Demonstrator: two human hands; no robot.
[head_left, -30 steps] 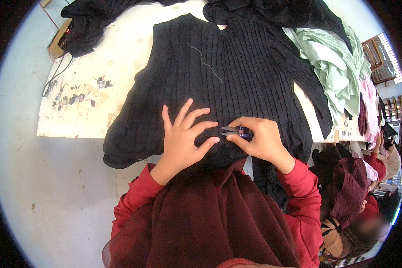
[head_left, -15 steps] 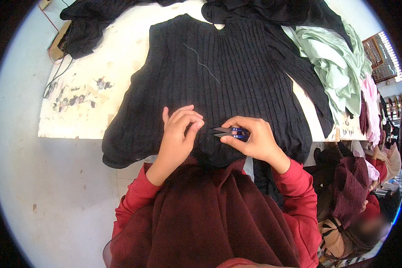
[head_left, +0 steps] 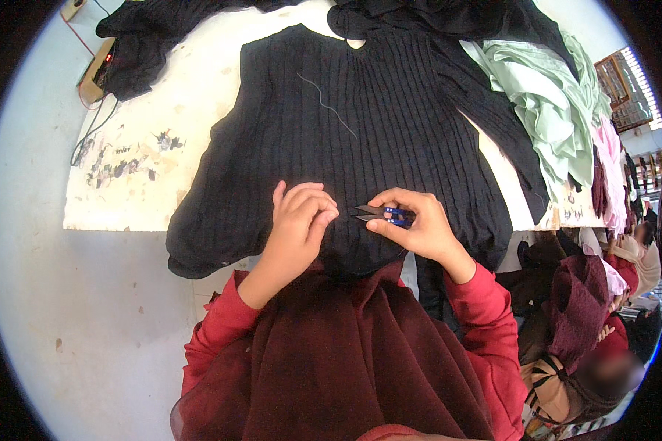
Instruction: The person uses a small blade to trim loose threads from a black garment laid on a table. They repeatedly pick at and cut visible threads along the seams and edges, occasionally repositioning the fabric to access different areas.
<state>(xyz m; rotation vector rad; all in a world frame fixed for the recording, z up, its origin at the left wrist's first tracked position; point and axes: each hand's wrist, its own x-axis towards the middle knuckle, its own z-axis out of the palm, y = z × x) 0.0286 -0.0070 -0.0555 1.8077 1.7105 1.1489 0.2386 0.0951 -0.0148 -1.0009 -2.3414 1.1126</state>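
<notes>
Black pleated cloth is making up the garment (head_left: 390,132), which is lying spread on the white table (head_left: 198,103), its neckline toward the far side and its lower end drooping over the near edge. Pale tabletop, stained with dark patches, is showing between the garment and the table's left end, and a narrower strip is showing on the right, between the body of the garment and its sleeve. The table is also bearing dark cloth (head_left: 143,44) at its far left, more black fabric (head_left: 449,18) along the far side, and heaped green cloth (head_left: 533,95) on the right, with pink cloth (head_left: 610,169) hanging beside it. A tan box (head_left: 95,77) with small red lights is sitting at the table's far left edge.

Both forearms, in red sleeves, are reaching up over the near edge. The right hand (head_left: 423,224) is gripping blue snips (head_left: 395,214) between thumb and fingers; their blades are standing slightly apart and pointing left, toward the other hand. The left hand (head_left: 299,220) is curling its fingers, with thumb and index tips meeting just beyond the blades; whether they are pinching anything fine, I cannot tell. A pale thread (head_left: 322,101) is lying in a loose curve on the garment, well ahead of both hands.
</notes>
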